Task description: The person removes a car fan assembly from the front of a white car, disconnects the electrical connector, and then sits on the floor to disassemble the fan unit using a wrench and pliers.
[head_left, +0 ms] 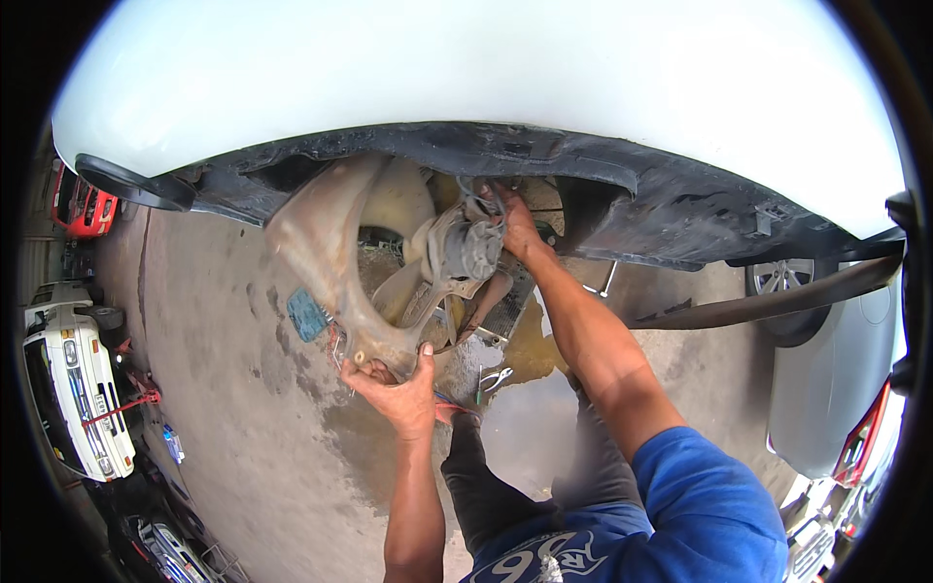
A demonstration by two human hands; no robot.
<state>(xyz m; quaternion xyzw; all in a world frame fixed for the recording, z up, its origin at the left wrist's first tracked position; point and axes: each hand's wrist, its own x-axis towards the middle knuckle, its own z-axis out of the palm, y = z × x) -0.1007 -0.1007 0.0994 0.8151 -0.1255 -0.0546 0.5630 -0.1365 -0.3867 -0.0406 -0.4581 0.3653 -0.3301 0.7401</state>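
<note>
A dirty, beige plastic radiator fan shroud [335,253] hangs tilted below the front of a raised white car [466,68]. My left hand [400,389] grips its lower corner, with the thumb on one side and the fingers curled round the other. Mounted on the shroud is a round grey fan motor [471,251] with wires [476,194] above it. My right hand [517,228] reaches up beside the motor, next to the wires. Its fingers are bent and partly hidden under the car, so what they hold cannot be made out.
Dark underbody panels [680,214] overhang the work. On the wet concrete lie pliers [496,379], a teal tray [307,314] and a metal bar tool [607,280]. A dark lift arm [777,303] crosses at right, near a silver car [836,379]. Another white car [83,389] stands left.
</note>
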